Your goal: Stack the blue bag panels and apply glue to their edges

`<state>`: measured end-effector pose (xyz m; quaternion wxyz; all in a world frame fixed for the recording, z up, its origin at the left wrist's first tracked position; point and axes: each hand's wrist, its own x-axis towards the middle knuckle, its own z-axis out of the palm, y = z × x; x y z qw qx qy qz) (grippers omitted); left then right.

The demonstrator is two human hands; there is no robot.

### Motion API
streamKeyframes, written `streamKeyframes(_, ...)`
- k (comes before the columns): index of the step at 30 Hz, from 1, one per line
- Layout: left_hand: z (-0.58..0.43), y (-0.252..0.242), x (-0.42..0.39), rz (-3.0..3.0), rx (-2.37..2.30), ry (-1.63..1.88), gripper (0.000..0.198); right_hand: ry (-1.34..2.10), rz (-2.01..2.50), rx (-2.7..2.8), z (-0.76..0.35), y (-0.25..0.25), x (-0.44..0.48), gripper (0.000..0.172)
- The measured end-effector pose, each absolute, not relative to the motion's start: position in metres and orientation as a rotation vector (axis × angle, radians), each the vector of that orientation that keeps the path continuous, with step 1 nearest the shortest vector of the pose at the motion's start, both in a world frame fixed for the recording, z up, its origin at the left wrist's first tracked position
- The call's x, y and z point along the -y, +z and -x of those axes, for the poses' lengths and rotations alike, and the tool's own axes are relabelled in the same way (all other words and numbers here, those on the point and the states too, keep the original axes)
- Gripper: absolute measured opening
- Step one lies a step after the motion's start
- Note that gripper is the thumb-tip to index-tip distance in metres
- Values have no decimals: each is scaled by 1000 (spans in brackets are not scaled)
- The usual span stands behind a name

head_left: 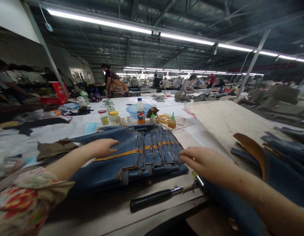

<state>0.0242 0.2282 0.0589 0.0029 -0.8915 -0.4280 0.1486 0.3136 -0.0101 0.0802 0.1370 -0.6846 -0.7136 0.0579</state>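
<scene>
A stack of blue leather pieces (122, 141) lies on the table before me, overlapped in rows, with dark zipper-like strips and an orange-yellow stripe (124, 153) across them. My left hand (106, 147) rests on or just over the left part of the stack, fingers stretched out. At the right end of the stack, my right hand (198, 159) has its fingers extended near the last strips; whether it touches them I cannot tell. Neither hand shows anything in its grip. Below my right hand lies a hammer-like tool with a black handle (152, 199), its metal end partly hidden.
Behind the stack stand a Pepsi bottle (140, 113), glass jars (114, 118), a blue basin (131, 108) and a green-tipped squeeze bottle (172, 122). More blue leather (284, 170) is at the right, beside a pale board (223, 119). Co-workers sit farther back.
</scene>
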Motion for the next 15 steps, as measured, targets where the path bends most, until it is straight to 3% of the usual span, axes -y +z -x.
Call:
streamKeyframes(3, -18, 57, -236, 2785, 1372, 509, 59, 196, 2127, 1903, -370, 89, -27, 35)
streamKeyframes(8, -12, 67, -252, 2796, 1355, 456, 59, 588, 2307, 1580, -434, 44, -73, 33)
streamKeyframes(15, -37, 88, -302, 2790, 1433, 400, 61, 678, 2108, 1542, -410, 34, -60, 35)
